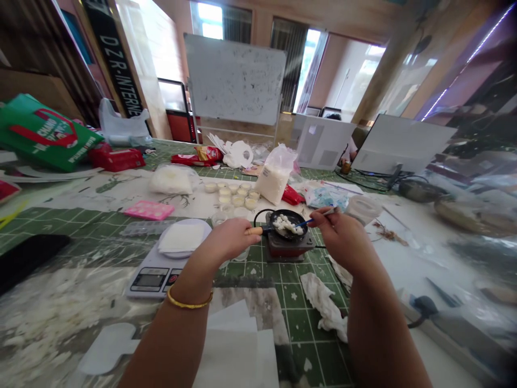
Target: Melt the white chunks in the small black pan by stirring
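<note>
My left hand grips the wooden handle of a small black frying pan. White lumps lie inside the pan. My right hand holds a thin blue-handled utensil, its tip reaching into the pan over the lumps. Under the pan stands a tiny red and black stove. A digital kitchen scale sits just left of my left hand, bearing a round white plate. A gold bangle circles my left wrist.
Several small cups of pale contents stand behind the pan, near a bag of white grains. A green cutting mat lies under my arms, with a crumpled tissue on it. Further back are a pink mould, red packets, a whiteboard, and a person behind white screens.
</note>
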The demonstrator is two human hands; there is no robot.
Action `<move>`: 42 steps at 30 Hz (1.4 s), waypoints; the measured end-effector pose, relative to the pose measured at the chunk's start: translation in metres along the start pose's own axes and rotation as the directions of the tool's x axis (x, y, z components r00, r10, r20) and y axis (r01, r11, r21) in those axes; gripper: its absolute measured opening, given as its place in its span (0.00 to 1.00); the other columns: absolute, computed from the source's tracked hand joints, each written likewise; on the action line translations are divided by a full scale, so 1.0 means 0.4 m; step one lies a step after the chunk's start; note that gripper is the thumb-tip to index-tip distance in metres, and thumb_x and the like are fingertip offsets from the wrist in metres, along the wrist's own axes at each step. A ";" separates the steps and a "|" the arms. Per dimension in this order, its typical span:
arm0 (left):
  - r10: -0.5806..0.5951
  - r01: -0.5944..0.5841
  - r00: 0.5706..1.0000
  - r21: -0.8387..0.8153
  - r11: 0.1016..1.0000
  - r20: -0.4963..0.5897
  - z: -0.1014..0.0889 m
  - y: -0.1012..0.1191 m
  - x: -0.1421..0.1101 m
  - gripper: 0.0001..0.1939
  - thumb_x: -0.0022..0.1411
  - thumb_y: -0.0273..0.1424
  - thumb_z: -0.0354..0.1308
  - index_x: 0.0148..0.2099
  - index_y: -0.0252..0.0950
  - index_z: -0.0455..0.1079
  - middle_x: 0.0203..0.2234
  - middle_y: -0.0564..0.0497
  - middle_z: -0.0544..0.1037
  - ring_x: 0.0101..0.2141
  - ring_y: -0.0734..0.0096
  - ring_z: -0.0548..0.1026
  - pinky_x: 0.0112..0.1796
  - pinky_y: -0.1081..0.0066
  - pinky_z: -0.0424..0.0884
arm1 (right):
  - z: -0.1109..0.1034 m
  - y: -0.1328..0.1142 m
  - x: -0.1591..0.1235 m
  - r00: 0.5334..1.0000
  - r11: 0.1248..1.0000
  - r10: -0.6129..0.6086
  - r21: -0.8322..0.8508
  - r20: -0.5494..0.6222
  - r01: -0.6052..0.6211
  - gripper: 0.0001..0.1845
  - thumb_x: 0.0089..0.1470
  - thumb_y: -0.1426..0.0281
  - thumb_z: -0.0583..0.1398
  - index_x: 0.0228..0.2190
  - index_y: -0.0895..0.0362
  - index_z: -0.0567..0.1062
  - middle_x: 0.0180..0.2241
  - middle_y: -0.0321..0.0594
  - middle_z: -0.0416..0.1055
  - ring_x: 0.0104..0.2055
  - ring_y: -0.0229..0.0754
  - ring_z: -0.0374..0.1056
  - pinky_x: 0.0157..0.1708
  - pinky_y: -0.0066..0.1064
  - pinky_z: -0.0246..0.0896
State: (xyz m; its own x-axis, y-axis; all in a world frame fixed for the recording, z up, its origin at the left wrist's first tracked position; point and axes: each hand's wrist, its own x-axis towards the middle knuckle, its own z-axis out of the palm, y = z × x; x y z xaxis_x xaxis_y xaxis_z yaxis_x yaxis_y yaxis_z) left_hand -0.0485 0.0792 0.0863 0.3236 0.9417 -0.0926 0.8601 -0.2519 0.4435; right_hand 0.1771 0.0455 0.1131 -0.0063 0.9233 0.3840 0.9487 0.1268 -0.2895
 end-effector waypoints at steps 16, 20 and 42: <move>0.007 -0.006 1.000 -0.022 1.000 0.002 -0.001 -0.013 -0.003 0.18 0.53 0.46 0.47 0.27 0.36 0.65 0.21 0.51 0.71 0.22 0.71 0.67 0.22 0.73 0.53 | 0.008 0.007 0.009 0.996 0.997 0.018 -0.073 0.086 -0.012 0.16 0.56 0.65 0.48 0.31 0.56 0.73 0.30 0.42 0.75 0.37 0.45 0.68 0.36 0.33 0.53; -0.002 0.002 1.000 -0.045 0.999 0.007 0.001 -0.016 -0.005 0.19 0.53 0.47 0.46 0.28 0.36 0.65 0.22 0.51 0.71 0.21 0.72 0.66 0.21 0.73 0.53 | 0.027 -0.005 0.012 0.999 0.999 -0.035 -0.023 0.011 0.035 0.17 0.56 0.64 0.47 0.31 0.55 0.74 0.32 0.41 0.74 0.37 0.44 0.68 0.36 0.32 0.53; -0.007 0.007 1.000 -0.046 0.999 0.004 0.002 -0.019 0.001 0.16 0.51 0.45 0.50 0.27 0.36 0.65 0.21 0.52 0.70 0.21 0.72 0.66 0.21 0.73 0.52 | 0.056 -0.002 0.025 0.997 0.995 -0.035 0.087 -0.065 0.040 0.16 0.56 0.63 0.48 0.36 0.55 0.73 0.30 0.39 0.75 0.35 0.43 0.69 0.36 0.31 0.54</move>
State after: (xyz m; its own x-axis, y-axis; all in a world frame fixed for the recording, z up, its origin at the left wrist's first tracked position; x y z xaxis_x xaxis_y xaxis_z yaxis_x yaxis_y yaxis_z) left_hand -0.0546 0.0815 0.0820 0.3193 0.9424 -0.0995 0.8435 -0.2347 0.4832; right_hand 0.1692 0.0628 0.0974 -0.0185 0.8930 0.4498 0.9168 0.1947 -0.3488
